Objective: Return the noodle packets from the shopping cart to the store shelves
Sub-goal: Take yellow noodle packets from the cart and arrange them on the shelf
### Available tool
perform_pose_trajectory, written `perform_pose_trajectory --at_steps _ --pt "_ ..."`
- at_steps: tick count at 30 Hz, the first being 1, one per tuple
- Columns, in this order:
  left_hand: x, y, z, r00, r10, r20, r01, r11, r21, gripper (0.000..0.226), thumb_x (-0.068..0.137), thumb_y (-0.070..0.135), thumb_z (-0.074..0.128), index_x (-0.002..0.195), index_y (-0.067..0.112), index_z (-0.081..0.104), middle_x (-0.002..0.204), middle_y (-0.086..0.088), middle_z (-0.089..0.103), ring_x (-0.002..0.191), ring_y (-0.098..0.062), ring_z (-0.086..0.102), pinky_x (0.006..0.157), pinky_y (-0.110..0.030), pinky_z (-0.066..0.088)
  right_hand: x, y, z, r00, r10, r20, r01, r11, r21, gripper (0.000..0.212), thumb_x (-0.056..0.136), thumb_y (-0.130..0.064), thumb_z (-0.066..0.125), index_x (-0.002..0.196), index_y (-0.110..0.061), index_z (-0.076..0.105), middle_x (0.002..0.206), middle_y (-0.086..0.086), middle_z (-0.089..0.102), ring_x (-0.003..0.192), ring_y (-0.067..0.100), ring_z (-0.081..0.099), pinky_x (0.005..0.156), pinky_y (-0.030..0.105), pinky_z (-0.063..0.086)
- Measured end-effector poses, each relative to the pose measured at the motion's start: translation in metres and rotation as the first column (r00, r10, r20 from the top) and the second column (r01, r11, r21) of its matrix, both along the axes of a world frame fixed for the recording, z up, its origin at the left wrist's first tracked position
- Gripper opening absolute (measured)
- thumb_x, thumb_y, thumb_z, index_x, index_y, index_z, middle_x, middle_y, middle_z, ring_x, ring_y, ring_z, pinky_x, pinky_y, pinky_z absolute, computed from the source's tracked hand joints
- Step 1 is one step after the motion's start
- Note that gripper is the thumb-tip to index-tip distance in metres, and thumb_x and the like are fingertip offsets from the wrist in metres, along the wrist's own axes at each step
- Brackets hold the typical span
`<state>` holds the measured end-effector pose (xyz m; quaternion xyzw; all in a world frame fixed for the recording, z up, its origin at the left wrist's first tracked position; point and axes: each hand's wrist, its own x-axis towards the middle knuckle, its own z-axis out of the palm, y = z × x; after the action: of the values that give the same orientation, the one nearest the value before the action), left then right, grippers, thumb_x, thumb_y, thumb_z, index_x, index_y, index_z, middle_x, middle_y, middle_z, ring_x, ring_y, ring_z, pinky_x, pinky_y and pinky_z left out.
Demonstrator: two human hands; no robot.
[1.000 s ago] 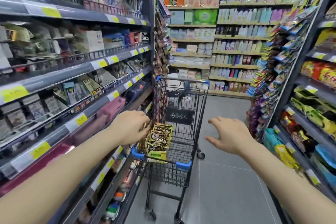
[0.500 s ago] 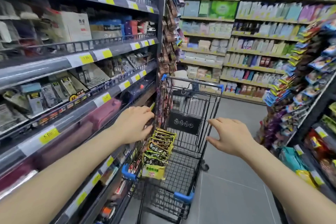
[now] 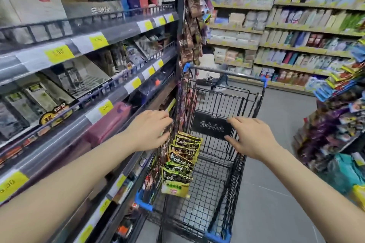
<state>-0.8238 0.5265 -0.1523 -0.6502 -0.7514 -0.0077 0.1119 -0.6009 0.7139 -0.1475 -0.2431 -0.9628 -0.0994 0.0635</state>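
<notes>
A black wire shopping cart [image 3: 227,173] with blue corner caps stands in the aisle, hard against the left shelving. Several yellow-and-black noodle packets [image 3: 182,159] stand in a row along the cart's left side. My left hand [image 3: 150,129] hovers over the cart's left rim, just above the far end of the row, fingers apart and holding nothing. Over the right rim of the cart my right hand [image 3: 250,137] is spread open, near the black warning plate [image 3: 212,127]; whether it touches the wire is unclear.
Grey shelves [image 3: 83,87] with yellow price tags run along the left, holding boxes and packets. Snack racks [image 3: 339,116] crowd the right side. A far shelf wall [image 3: 276,31] closes the aisle, where a person [image 3: 209,71] crouches. Grey floor [image 3: 276,193] lies right of the cart.
The view has moved closer and tilted down onto the cart. Both hands have come forward over the basket, the left one nearer the packets, the right one reaching the right rim.
</notes>
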Motion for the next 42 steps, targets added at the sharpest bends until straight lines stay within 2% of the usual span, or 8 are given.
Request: perform_pose_trajectory --at_steps 12,20,25,30,32,34,38,42 --pt "-0.080 0.096 -0.078 0.975 -0.190 0.113 0.201 0.974 -0.100 0.041 0.089 0.033 0.050 0.124 0.012 0.054 0.128 -0.007 0.055 0.115 -0.025 0.053 0.101 -0.039 0.038 -0.063 0.058 -0.080 0.989 -0.064 0.136 0.077 0.993 -0.095 0.055 0.090 -0.048 0.044 0.137 -0.019 0.041 0.132 -0.002 0.055 0.119 0.020 0.053 0.103 0.034 0.037" --pt "-0.108 0.120 -0.186 0.956 -0.243 0.162 0.271 0.946 -0.177 0.039 0.092 0.037 0.044 0.125 0.019 0.052 0.128 0.002 0.054 0.117 -0.015 0.050 0.105 -0.033 0.033 -0.098 0.081 -0.207 0.954 -0.030 0.297 0.119 0.950 -0.289 0.052 0.092 -0.047 0.043 0.135 -0.018 0.041 0.135 0.002 0.052 0.122 0.022 0.051 0.107 0.040 0.035" --pt "-0.115 0.123 -0.242 0.953 -0.255 0.163 0.276 0.954 -0.119 0.035 0.070 0.026 0.077 0.101 0.012 0.069 0.102 -0.004 0.070 0.090 -0.020 0.068 0.082 -0.037 0.054 -0.124 0.074 -0.310 0.913 -0.039 0.405 0.231 0.868 -0.439 0.052 0.091 -0.045 0.047 0.133 -0.015 0.040 0.127 0.007 0.056 0.115 0.029 0.054 0.094 0.041 0.044" --pt "-0.119 0.103 -0.296 0.949 -0.231 0.213 0.255 0.962 -0.096 0.027 0.070 0.026 0.076 0.093 0.013 0.070 0.095 -0.003 0.070 0.084 -0.020 0.068 0.079 -0.035 0.055 -0.133 0.053 -0.407 0.863 -0.140 0.486 0.441 0.678 -0.588 0.064 0.091 -0.050 0.047 0.142 -0.016 0.028 0.131 0.011 0.054 0.117 0.030 0.053 0.088 0.039 0.044" --pt "-0.119 0.094 -0.310 0.945 -0.235 0.227 0.258 0.963 -0.078 0.024 0.079 0.027 0.064 0.096 0.011 0.070 0.097 -0.005 0.070 0.087 -0.021 0.068 0.081 -0.036 0.054 -0.135 0.047 -0.436 0.843 -0.206 0.497 0.521 0.544 -0.658 0.066 0.089 -0.050 0.050 0.140 -0.016 0.027 0.127 0.009 0.057 0.113 0.030 0.054 0.073 0.034 0.043" --pt "-0.119 0.086 -0.321 0.946 -0.234 0.224 0.253 0.965 -0.062 0.033 0.083 0.029 0.047 0.094 0.009 0.071 0.098 -0.008 0.070 0.087 -0.022 0.068 0.083 -0.038 0.053 -0.138 0.042 -0.461 0.836 -0.298 0.461 0.545 0.358 -0.758 0.068 0.087 -0.045 0.059 0.138 -0.013 0.027 0.128 0.010 0.056 0.112 0.031 0.054 0.073 0.033 0.043" --pt "-0.121 0.081 -0.331 0.947 -0.224 0.230 0.239 0.970 -0.037 0.034 0.083 0.030 0.044 0.091 0.009 0.070 0.101 -0.010 0.069 0.089 -0.024 0.067 0.088 -0.039 0.050 -0.151 0.029 -0.493 0.780 -0.485 0.396 0.421 -0.061 -0.905 0.091 0.077 -0.029 0.076 0.145 -0.011 0.017 0.133 0.010 0.050 0.118 0.028 0.050 0.094 0.035 0.044" --pt "-0.120 0.080 -0.335 0.948 -0.217 0.235 0.232 0.972 -0.038 0.036 0.082 0.031 0.043 0.089 0.009 0.070 0.099 -0.008 0.069 0.088 -0.023 0.067 0.091 -0.039 0.047 -0.158 0.014 -0.514 0.747 -0.622 0.235 0.217 -0.105 -0.970 0.062 0.066 -0.009 0.082 0.115 -0.018 0.045 0.107 0.004 0.066 0.103 0.022 0.062 0.088 0.035 0.052"
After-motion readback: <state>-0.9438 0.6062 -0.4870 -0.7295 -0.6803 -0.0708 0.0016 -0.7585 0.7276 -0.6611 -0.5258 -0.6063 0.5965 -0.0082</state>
